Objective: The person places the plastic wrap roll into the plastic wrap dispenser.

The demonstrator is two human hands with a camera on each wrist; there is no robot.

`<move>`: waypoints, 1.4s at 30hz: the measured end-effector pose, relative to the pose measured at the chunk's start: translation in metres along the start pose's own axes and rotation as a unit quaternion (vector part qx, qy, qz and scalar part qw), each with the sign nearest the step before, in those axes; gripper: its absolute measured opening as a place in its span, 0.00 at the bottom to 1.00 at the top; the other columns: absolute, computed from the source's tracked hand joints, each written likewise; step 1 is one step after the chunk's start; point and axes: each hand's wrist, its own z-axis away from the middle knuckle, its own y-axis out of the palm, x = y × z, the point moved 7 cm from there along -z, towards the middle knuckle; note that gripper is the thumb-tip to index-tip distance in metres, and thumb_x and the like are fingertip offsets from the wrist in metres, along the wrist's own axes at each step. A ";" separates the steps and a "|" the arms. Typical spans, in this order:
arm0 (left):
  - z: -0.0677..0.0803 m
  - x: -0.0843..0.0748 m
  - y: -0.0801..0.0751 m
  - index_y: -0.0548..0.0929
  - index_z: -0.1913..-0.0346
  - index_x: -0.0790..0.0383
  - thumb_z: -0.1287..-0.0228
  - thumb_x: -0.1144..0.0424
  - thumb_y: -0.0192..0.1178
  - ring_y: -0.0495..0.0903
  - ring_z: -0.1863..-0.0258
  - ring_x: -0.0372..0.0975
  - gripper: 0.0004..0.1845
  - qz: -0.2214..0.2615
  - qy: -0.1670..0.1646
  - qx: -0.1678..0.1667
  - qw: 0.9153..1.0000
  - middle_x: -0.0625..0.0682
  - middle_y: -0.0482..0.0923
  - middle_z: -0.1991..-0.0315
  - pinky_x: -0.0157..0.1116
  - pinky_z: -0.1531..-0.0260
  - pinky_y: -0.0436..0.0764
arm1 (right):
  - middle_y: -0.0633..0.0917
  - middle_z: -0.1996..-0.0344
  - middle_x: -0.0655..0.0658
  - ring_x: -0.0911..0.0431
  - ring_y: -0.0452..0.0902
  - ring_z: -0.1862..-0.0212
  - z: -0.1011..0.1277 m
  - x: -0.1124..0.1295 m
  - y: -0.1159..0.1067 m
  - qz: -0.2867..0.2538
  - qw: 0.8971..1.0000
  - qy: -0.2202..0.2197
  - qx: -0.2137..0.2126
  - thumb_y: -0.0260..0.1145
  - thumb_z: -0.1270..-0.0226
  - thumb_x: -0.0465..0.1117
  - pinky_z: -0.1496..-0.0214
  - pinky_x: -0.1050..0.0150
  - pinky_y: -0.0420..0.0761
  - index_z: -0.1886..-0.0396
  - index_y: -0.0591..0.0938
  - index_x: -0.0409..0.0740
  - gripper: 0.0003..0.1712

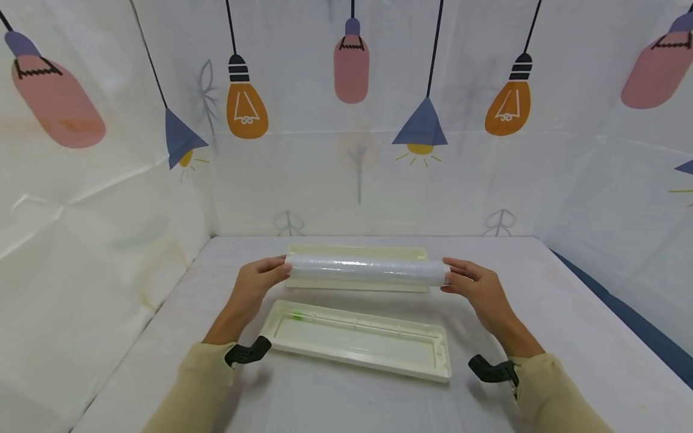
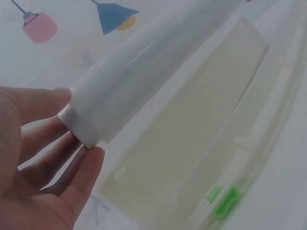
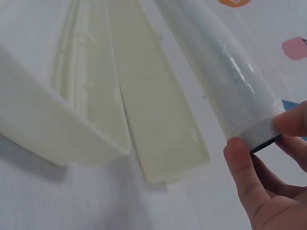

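Observation:
A roll of plastic wrap (image 1: 368,270) is held level between both hands, overlapping a cream tray-like case part (image 1: 357,284) behind it in the head view. My left hand (image 1: 254,285) grips the roll's left end with thumb and fingers around the rim. At the other end, my right hand (image 1: 479,288) pinches the roll's edge by its grey core (image 3: 261,132). Nearer to me lies a second cream case part (image 1: 357,361), slightly slanted, its open side up. Along its far inner edge runs a rail with a green slider (image 1: 297,315) near the left end.
The case parts lie on a white-covered table (image 1: 346,409). A white curtain (image 1: 303,180) printed with lamps and bulbs hangs behind and at both sides. A black wrist camera mount (image 1: 248,350) sits on the left sleeve, another (image 1: 492,368) on the right.

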 end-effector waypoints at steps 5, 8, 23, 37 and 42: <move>-0.001 -0.002 0.002 0.79 0.45 0.80 0.32 0.62 0.67 0.77 0.44 0.41 0.23 0.000 -0.001 -0.002 1.000 0.62 0.74 0.35 0.32 0.48 0.81 | 0.75 0.38 0.30 0.58 0.85 0.53 -0.006 0.002 0.000 -0.015 1.000 0.013 -0.005 0.64 0.25 0.43 0.48 0.62 0.83 0.30 0.70 0.29 0.31; -0.003 -0.001 0.002 0.79 0.45 0.80 0.32 0.61 0.67 0.75 0.41 0.44 0.23 0.002 -0.011 -0.004 1.000 0.61 0.73 0.34 0.32 0.47 0.80 | 0.75 0.38 0.30 0.58 0.85 0.53 -0.009 0.001 0.001 -0.024 1.000 0.014 -0.005 0.64 0.25 0.45 0.48 0.62 0.83 0.30 0.70 0.29 0.32; -0.009 -0.006 0.000 0.78 0.43 0.78 0.32 0.61 0.67 0.78 0.46 0.39 0.24 -0.019 -0.021 -0.011 1.000 0.59 0.73 0.33 0.30 0.46 0.78 | 0.73 0.36 0.29 0.60 0.83 0.52 -0.021 0.004 0.005 0.000 0.999 0.034 -0.010 0.67 0.27 0.45 0.48 0.64 0.83 0.30 0.70 0.29 0.34; -0.019 -0.009 0.003 0.78 0.42 0.76 0.32 0.60 0.67 0.77 0.49 0.38 0.24 -0.033 -0.045 -0.016 0.998 0.61 0.74 0.35 0.38 0.41 0.72 | 0.74 0.35 0.31 0.47 0.80 0.45 -0.030 0.004 0.003 0.027 0.999 0.044 -0.018 0.65 0.26 0.45 0.47 0.61 0.83 0.29 0.69 0.31 0.33; -0.020 -0.010 0.002 0.78 0.41 0.76 0.32 0.60 0.67 0.78 0.51 0.35 0.25 -0.035 -0.047 -0.018 0.998 0.62 0.75 0.36 0.40 0.39 0.71 | 0.74 0.36 0.29 0.40 0.78 0.42 -0.034 -0.001 0.005 0.026 0.999 0.046 -0.011 0.65 0.26 0.44 0.46 0.58 0.83 0.30 0.69 0.30 0.33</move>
